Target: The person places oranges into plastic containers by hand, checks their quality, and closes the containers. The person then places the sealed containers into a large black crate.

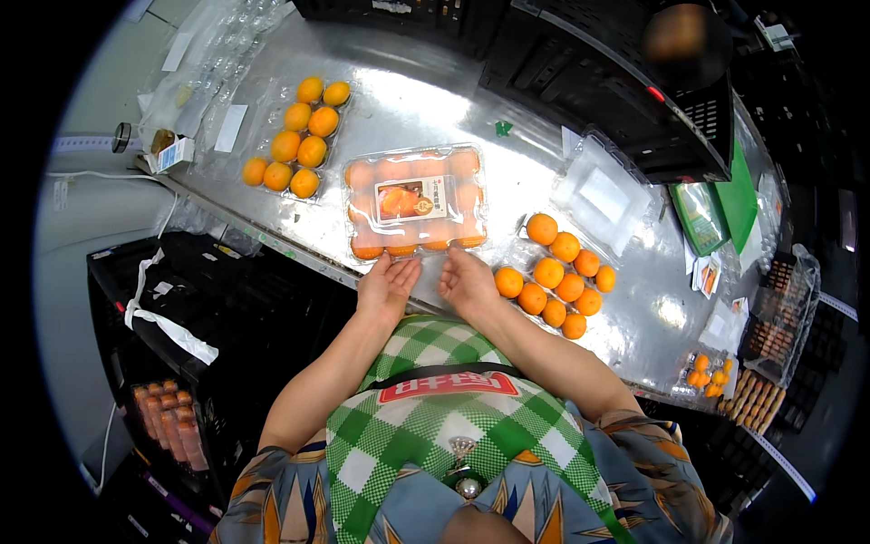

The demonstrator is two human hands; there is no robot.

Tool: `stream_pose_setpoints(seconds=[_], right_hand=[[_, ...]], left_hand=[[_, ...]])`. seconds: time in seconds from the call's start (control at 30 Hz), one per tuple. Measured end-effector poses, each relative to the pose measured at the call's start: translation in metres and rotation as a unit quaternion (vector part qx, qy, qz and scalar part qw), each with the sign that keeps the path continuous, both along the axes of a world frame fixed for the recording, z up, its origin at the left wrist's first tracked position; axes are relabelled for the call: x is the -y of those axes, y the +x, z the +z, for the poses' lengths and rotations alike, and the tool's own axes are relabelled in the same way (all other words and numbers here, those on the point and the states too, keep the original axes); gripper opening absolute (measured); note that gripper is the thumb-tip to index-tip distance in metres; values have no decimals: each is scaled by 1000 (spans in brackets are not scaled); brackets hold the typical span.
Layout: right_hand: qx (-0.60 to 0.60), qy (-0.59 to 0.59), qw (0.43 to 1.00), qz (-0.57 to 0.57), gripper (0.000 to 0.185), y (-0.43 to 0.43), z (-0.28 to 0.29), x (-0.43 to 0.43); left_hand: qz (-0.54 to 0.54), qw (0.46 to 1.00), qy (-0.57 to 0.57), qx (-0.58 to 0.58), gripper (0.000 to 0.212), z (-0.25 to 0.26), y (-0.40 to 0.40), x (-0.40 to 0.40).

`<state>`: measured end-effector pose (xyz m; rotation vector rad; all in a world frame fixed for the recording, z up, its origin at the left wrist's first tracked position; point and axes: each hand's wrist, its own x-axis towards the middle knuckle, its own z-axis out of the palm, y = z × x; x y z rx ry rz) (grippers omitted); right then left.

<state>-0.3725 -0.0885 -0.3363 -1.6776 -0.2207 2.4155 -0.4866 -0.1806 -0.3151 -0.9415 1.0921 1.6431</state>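
Observation:
A closed clear plastic clamshell box [414, 234] lies flat before me, full of orange fruit in rows, with a printed label [410, 199] on its lid. At its near edge are both my hands. My left hand [386, 291], palm turned up, grips the edge left of the middle with thumb and fingertips. My right hand [469, 280] has its thumb on the same edge further right, its fingers curled under. The undersides of the fingers at the rim are partly hidden. Right of my right hand sits an open clear tray [516, 256] of loose orange fruit [548, 272].
Another open tray of orange fruit [311, 151] stands on the metal table [408, 88] at the left. Black plastic crates [578, 81] line the back. Clear empty packaging [605, 190] lies at right, near a green container [700, 217]. A crate [170, 367] with packed fruit is below left.

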Motion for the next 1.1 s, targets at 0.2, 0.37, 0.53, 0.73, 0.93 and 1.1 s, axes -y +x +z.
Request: stream_pose_setpoints(seconds=[0.2,0.37,0.53,0.73,0.93,1.1], right_hand=[[34,21,999,-21,16,-9,10,-2],[35,65,997,-10,11,-10,1,-6],[29,75,996,-35,16,-12,13,-2],[-71,118,990,-40,30,-14,24,2],[-72,143,986,-38,27,-14,33,9],[-127,175,975,-54,19,-10,40,13]], left_hand=[[-13,1000,-13,-22,27,-11,1,0],[-16,999,-4,-28,25,-14,2,1],[-6,999,-7,-42,23,-14,3,1],[49,998,-14,-43,16,5,2,-2],[81,993,-26,-80,12,-6,3,-1],[115,989,50,-82,12,-17,3,2]])
